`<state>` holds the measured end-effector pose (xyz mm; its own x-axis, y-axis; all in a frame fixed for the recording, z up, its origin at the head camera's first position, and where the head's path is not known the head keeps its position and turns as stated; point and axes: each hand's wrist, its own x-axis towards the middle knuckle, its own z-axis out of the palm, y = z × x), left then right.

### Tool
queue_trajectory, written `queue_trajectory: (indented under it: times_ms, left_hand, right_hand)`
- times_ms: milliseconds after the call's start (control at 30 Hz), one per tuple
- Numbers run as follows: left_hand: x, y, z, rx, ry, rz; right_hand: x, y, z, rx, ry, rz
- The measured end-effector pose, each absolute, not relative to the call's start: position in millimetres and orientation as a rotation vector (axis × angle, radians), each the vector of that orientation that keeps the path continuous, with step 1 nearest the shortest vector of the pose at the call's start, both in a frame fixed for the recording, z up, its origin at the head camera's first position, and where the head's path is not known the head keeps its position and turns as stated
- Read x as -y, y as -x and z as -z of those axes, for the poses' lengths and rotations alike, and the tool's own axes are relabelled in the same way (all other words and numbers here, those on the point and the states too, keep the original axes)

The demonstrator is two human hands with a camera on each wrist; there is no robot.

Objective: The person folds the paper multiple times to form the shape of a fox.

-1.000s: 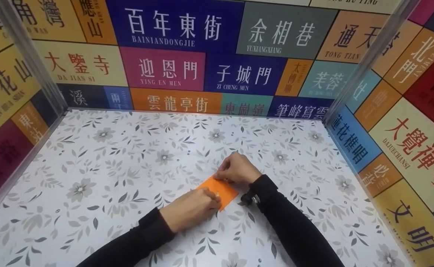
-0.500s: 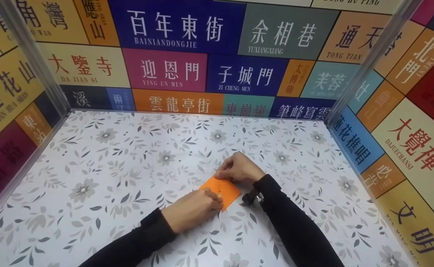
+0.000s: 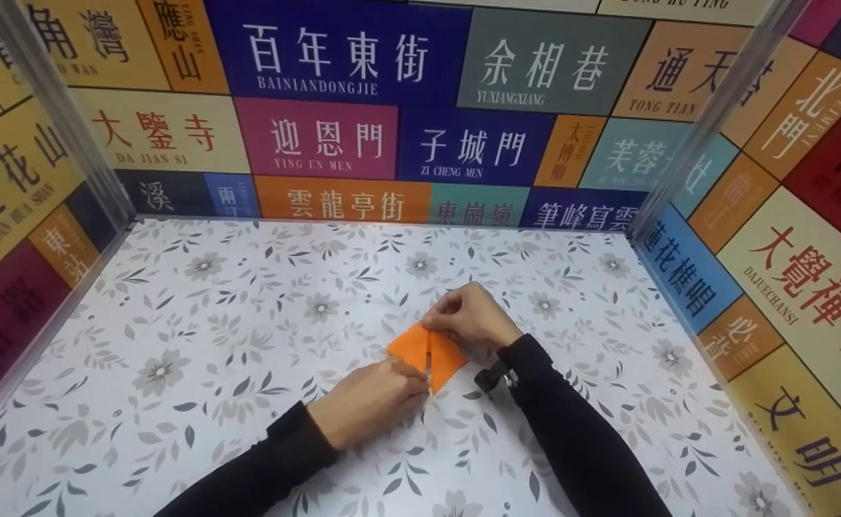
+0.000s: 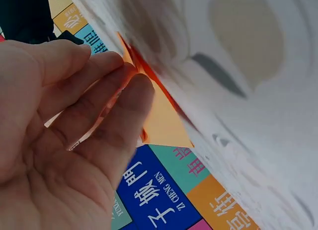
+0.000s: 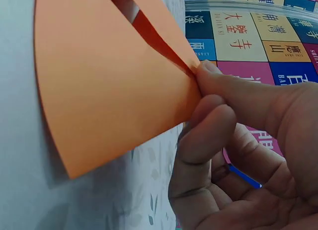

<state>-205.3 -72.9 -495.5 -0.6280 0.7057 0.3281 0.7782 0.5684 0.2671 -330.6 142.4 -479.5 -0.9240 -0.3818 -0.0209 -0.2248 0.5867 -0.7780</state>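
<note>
A folded piece of orange paper stands a little off the patterned tabletop, with a slit running down its middle between two flaps. Its top corner is pinched between the thumb and index finger of my right hand. In the right wrist view, the paper bows, and its slit gapes near that pinch. My left hand lies at the lower left side of the paper. Its loosely bent fingers touch the paper in the left wrist view, with the thumb apart from it. Part of the lower corner is hidden behind these fingers.
The tabletop is white with grey flowers and leaves. Panels of coloured blocks with Chinese place names form a back wall and two side walls. A dark device sits at the right wrist.
My right hand has moved slightly up and to the right, lifting and turning the paper's top corner. The slit between the flaps shows more widely. My left hand has barely moved.
</note>
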Motion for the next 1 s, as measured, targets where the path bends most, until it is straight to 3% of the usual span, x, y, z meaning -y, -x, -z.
queue_trajectory:
  times_ms: [633,1000]
  left_hand:
    - [102,226,480,2.511,1.054,0.454]
    - [121,238,474,2.490,0.951,0.418]
  right_hand:
    - [-141,331,452,-2.786,0.735,1.725]
    - [-133,313,461,-2.967,1.173,1.875]
